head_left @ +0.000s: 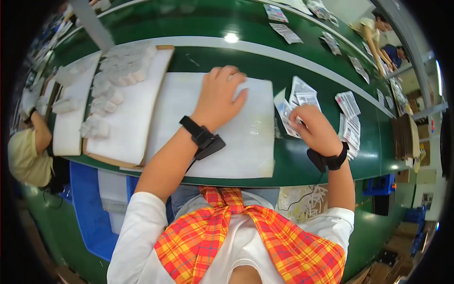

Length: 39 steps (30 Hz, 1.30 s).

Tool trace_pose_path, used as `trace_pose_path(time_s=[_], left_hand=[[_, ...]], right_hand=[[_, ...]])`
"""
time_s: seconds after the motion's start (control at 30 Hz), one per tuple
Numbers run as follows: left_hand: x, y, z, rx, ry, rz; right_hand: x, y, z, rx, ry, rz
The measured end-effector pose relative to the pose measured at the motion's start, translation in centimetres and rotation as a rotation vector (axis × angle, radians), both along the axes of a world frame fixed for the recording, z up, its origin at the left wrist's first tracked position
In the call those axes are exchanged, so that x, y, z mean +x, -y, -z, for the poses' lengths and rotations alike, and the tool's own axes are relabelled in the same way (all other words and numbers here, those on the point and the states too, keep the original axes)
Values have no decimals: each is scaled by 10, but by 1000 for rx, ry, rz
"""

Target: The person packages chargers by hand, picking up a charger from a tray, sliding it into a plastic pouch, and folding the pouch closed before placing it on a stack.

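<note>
My left hand (221,98) is over the far part of a white sheet (236,156) on the green table, its thumb apart from its bent fingers and nothing visible in it. To the right, my right hand (313,128) pinches the near edge of a folded printed card (284,112). More printed cards (307,98) lie fanned just beyond its fingers. The fingertips partly cover the spot where they meet the card. Both wrists wear black straps with small black devices.
At left, a shallow cardboard tray (135,111) bears rows of clear plastic pieces (124,71). Further printed cards (350,130) lie right of my right hand. Flat packages (285,33) rest beyond a pale rail (265,51). A blue bin (90,213) stands below left. Other people work at both sides.
</note>
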State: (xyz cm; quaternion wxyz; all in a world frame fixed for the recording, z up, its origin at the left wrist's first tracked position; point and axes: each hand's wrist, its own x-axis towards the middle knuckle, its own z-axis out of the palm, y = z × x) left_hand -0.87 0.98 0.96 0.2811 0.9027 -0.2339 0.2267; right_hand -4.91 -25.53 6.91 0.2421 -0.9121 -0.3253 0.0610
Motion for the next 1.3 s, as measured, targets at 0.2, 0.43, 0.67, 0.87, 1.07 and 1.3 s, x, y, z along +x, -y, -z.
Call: trace_pose_path(time_s=[0.2, 0.43, 0.67, 0.87, 1.07, 1.3], left_hand=[[6, 4, 16, -289, -407, 449], [17, 1, 38, 171, -435, 464], [6, 16, 76, 139, -32, 277], [6, 41, 57, 154, -348, 195], [8, 46, 53, 183, -388, 179], [2, 32, 55, 205, -274, 266]], right_hand=[[45, -77, 47, 156, -208, -134], [9, -69, 52, 37, -166, -303], [-25, -81, -23, -340, -256, -486], [7, -308, -50, 132, 102, -665], [5, -454, 24, 80, 50, -452], [6, -353, -26, 544, 121, -478]])
